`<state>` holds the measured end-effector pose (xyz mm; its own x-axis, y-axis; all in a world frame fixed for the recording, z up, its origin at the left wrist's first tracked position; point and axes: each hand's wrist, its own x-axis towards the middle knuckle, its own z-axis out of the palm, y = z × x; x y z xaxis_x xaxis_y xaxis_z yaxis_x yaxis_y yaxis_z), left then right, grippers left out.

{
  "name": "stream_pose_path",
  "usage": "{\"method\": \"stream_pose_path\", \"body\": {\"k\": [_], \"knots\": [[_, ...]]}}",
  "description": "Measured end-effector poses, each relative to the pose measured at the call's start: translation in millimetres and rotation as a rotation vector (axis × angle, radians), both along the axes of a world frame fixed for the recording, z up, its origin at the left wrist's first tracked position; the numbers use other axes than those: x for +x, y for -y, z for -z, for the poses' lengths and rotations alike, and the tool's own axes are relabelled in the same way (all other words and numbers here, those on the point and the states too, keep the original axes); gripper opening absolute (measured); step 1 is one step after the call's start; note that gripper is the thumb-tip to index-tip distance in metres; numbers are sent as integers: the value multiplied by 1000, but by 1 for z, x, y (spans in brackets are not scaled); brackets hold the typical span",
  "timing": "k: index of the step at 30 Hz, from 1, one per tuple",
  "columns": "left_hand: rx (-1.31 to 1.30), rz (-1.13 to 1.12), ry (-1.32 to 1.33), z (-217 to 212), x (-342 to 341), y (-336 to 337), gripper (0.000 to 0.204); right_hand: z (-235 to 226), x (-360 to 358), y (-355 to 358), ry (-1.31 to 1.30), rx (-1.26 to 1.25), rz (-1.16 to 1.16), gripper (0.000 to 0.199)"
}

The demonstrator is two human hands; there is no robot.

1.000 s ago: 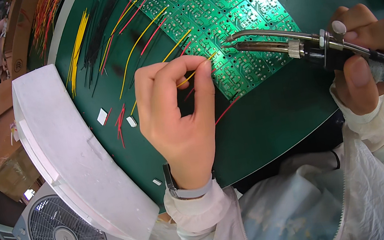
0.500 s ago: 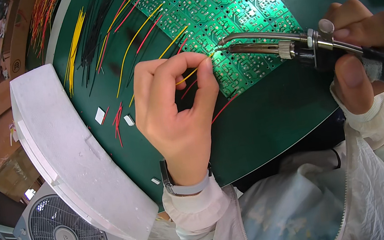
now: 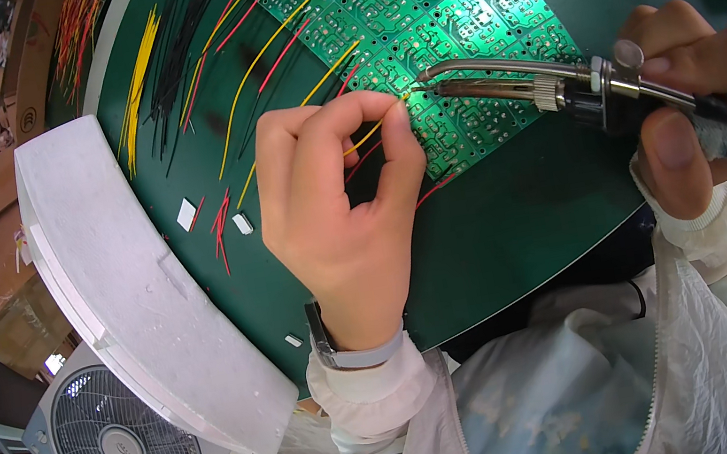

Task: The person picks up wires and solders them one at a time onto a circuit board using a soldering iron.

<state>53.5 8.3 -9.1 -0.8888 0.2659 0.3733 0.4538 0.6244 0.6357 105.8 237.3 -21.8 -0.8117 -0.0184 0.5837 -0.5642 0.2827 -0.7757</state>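
A panel of green circuit boards (image 3: 462, 7) lies on the dark green table, with yellow, red and black wires attached along its left side. My left hand (image 3: 340, 197) pinches a yellow wire (image 3: 368, 136) between thumb and forefinger, its end at the panel's surface. My right hand (image 3: 694, 89) is wrapped around a soldering iron (image 3: 494, 87) that has a thin metal feed tube (image 3: 508, 61) clamped along it. The iron's tip and the tube's end meet close beside the wire's end, just right of my left fingertips. Whether the tip touches the wire is too small to tell.
Loose yellow wires (image 3: 139, 82) and black wires (image 3: 178, 47) lie at the far left of the table. Short red wire pieces (image 3: 220, 226) and small white parts (image 3: 243, 223) are nearer. A long white foam block (image 3: 144, 281) lines the left edge, beside a box fan (image 3: 122, 446).
My left hand has shifted slightly right with the yellow wire. The iron has moved a little down and right, still by the wire's end. The panel appears slightly shifted in view.
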Motion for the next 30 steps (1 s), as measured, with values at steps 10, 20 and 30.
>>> {"method": "stream_pose_path", "body": {"k": [10, 20, 30], "knots": [[-37, -22, -39, 0, 2, 0, 11, -1, 2, 9, 12, -42, 52, 34], [-36, -1, -92, 0, 0, 0, 11, 5, 0, 3, -41, -27, 113, 31], [-239, 12, -182, -13, -3, 7, 11, -5, -4, 15, -20, -60, 112, 29]]}}
